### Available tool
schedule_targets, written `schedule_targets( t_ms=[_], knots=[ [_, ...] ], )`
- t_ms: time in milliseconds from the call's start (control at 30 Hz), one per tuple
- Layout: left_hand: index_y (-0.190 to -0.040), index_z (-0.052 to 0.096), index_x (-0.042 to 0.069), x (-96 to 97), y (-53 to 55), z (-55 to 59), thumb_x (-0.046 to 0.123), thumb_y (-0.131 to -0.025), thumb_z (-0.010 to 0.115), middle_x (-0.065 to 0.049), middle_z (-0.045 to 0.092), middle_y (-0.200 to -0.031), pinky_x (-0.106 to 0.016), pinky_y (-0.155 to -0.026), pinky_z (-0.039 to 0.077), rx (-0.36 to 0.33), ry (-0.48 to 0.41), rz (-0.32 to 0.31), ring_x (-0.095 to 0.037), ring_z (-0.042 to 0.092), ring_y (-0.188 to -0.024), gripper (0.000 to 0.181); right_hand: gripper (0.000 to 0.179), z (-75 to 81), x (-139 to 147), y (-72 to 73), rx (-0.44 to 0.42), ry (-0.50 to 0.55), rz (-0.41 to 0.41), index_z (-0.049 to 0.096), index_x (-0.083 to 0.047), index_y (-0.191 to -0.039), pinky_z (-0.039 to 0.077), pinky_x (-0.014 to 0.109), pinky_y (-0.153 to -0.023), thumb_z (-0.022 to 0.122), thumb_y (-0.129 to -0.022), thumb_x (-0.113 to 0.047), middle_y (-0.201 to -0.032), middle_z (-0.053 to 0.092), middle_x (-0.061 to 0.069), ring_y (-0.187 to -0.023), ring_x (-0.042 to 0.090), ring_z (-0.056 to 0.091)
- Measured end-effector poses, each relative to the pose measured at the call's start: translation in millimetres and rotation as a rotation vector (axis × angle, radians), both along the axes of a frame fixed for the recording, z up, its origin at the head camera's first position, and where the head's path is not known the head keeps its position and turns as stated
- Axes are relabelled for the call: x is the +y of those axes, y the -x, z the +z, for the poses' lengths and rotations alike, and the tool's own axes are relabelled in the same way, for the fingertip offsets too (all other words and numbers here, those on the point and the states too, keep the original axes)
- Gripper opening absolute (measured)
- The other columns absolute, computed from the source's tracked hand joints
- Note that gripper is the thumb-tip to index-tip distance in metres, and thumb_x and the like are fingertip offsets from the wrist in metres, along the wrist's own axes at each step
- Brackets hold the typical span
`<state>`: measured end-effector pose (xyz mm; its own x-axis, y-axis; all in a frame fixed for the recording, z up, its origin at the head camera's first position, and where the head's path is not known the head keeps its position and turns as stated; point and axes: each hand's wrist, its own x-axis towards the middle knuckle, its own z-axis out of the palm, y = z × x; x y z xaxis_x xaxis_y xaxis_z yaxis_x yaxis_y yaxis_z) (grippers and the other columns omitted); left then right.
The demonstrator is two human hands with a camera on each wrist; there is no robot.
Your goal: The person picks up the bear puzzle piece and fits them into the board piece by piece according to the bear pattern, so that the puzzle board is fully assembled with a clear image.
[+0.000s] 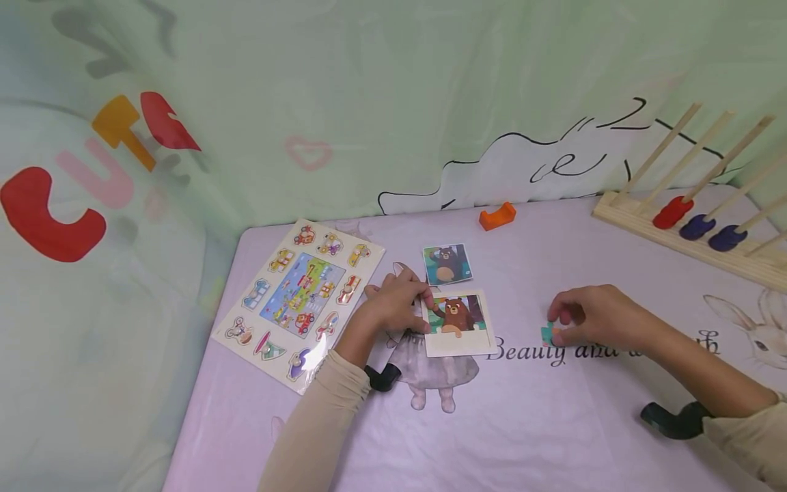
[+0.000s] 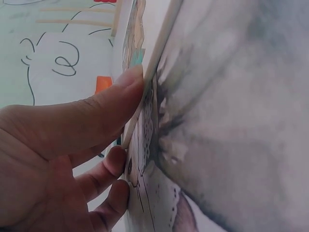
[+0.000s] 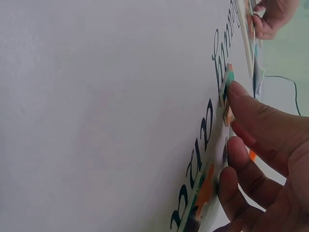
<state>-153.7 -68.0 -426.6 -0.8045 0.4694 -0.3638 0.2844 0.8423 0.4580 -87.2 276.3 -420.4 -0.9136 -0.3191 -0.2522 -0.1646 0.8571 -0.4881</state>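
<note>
A white-framed bear puzzle (image 1: 458,344) lies flat on the lilac tablecloth. My left hand (image 1: 423,302) holds its left edge. In the left wrist view the thumb (image 2: 120,94) presses on the frame's rim (image 2: 157,53), with the fingers curled against its side. To the right, my right hand (image 1: 558,328) is curled over a few loose pieces, its thumb (image 3: 246,108) and forefinger pinching a small teal puzzle piece (image 1: 546,333) (image 3: 225,83) that touches the cloth. More orange and green pieces (image 3: 203,193) lie under the fingers.
A bear picture card (image 1: 447,264) lies just behind the puzzle, and an orange block (image 1: 496,216) sits farther back. A peg puzzle board (image 1: 301,301) is at the left. A wooden rod rack (image 1: 688,212) stands at the back right. Black clamps (image 1: 381,377) (image 1: 676,418) sit near my forearms.
</note>
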Motion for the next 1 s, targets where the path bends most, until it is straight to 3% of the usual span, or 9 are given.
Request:
schedule_targets(
  t_ms=[1000],
  knots=[
    [-0.094,0.067,0.029,1.1,-1.1,3.4,0.032,-0.079,0.089,0.004,0.049,-0.12,-0.06,-0.096,0.028,0.001,0.017,-0.001,-0.022,0.045,-0.108,0.027,0.033,-2.0,0.4,1.2,0.003,0.044,0.006,0.07,-0.018,-0.095,0.043,0.023,-0.065,0.091,-0.074,-0.032,-0.083,0.06,-0.006,-0.079,0.012,0.052]
  ],
)
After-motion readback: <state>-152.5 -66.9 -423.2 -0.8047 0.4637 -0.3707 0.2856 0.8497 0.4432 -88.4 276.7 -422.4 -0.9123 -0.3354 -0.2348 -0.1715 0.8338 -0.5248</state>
